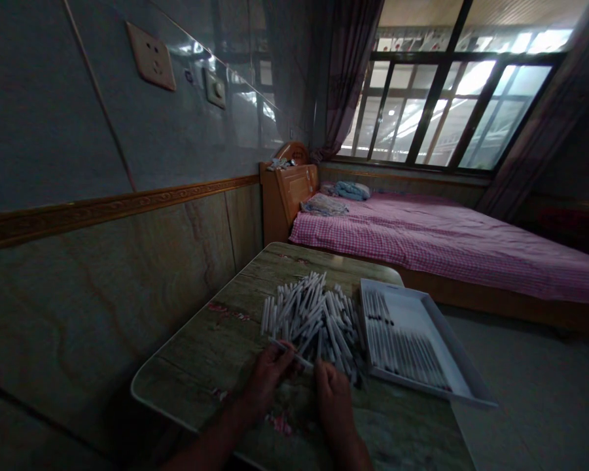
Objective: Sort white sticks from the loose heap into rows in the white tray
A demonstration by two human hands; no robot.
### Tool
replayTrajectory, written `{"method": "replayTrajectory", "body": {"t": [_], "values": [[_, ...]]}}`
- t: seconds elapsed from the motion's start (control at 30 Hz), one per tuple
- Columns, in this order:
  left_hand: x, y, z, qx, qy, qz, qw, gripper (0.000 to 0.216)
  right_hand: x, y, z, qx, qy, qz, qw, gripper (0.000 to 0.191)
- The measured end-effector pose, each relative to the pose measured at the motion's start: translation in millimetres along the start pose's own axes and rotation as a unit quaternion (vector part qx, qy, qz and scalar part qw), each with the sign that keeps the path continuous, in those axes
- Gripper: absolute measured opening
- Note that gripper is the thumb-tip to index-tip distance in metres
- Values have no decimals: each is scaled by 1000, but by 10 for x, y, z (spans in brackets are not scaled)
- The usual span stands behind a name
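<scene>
In the head view, a loose heap of white sticks (311, 317) is seen on the middle of the bench (201, 353), just beside a white tray (464, 383) at the right edge, in which a row of sticks is already laid. One stick (289, 351) is pinched at the heap's near side by the left hand (269, 374), its fingers closed on it. The right hand (332, 398) is curled at the stick's other end; whether it grips cannot be told. Sorting into the tray is judged under way; a parallel placement would be called for next
</scene>
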State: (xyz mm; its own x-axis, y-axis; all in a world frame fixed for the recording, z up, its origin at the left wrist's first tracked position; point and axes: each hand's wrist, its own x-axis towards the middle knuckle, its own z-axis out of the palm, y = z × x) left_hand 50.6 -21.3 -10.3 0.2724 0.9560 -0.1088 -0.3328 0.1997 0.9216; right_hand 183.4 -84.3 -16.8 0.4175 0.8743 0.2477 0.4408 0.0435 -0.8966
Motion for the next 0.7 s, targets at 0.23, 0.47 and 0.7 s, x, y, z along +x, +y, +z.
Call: {"method": "replayTrajectory", "body": {"t": [0.23,0.47,0.7], "values": [[-55,61,-5,23,-29,-4,999,41,52,-80,-45,53,-23,62,996,49],[-56,80,11,-9,-29,-15,999,38,3,-46,-21,49,-36,30,998,45],[-51,48,-16,31,-46,-4,998,39,7,22,-37,59,-40,27,997,49]]}}
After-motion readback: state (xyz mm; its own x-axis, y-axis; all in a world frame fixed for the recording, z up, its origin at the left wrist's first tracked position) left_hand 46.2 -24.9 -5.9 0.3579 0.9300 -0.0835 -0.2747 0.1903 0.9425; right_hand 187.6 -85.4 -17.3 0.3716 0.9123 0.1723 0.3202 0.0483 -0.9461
